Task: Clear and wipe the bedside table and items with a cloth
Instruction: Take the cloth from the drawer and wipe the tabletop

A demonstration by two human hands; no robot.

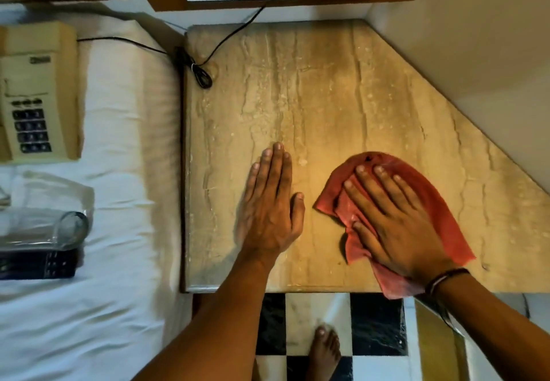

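White bedding [119, 306] at far left carries what has been cleared off the table: a cream phone [38, 91] cut by the frame edge, and nearer the camera a clear glass [59, 228] lying on its side over a dark remote [38, 264], both partly cropped and blurred. A black cord [238, 29] runs from the wall socket down to the table's [312, 82] far left corner, the only item left on the stone top. On the bare marble the left hand [273, 211] lies flat, fingers straight and together, holding nothing, seemingly bracing. Just beside it to the right, not touching, the right hand [395, 222] presses spread fingers onto the red cloth [440, 202], pinning it flat rather than gripping. The cloth sits at the near right of the top, its long axis slanting from far left to the near edge, where a corner hangs over. Unwiped stone appears to lie mostly ahead and leftward of the cloth, so the right hand is the one placed to push it there. Whether the surface speckles are dust or stone grain cannot be made out.
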